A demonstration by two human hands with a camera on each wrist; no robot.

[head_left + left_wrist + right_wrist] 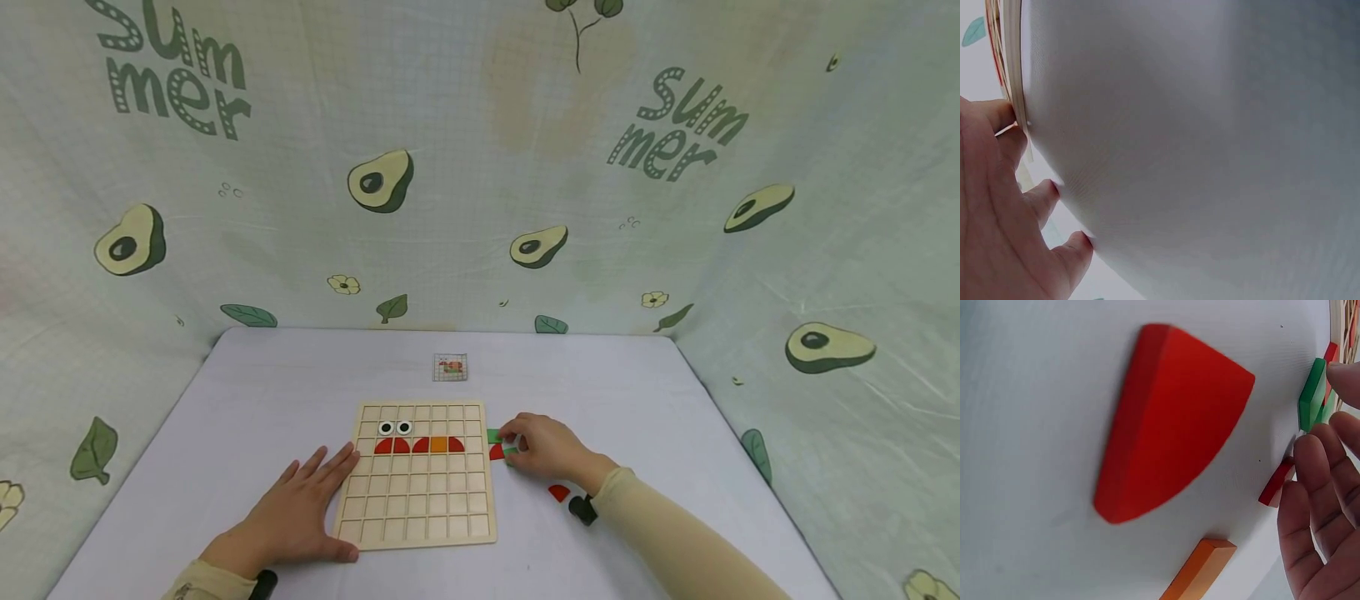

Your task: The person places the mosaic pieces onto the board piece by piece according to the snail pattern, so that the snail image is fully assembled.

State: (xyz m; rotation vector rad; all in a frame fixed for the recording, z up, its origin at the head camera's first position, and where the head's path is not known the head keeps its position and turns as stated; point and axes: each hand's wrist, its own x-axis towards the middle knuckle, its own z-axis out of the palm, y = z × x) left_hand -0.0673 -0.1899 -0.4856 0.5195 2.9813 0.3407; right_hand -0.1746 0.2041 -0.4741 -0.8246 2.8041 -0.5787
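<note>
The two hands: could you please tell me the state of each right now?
Left hand: open, touching the board at its left edge.
Right hand: at a green block; whether it grips it cannot be told.

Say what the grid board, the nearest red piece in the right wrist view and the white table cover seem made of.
Grid board: probably wood, unpainted and matte, judging by its pale tan colour.
Red piece: painted wood or plastic, unclear which; even colour, smooth faces, no visible grain.
Table cover: likely woven fabric, matte, since a fine thread texture shows in the wrist views.
</note>
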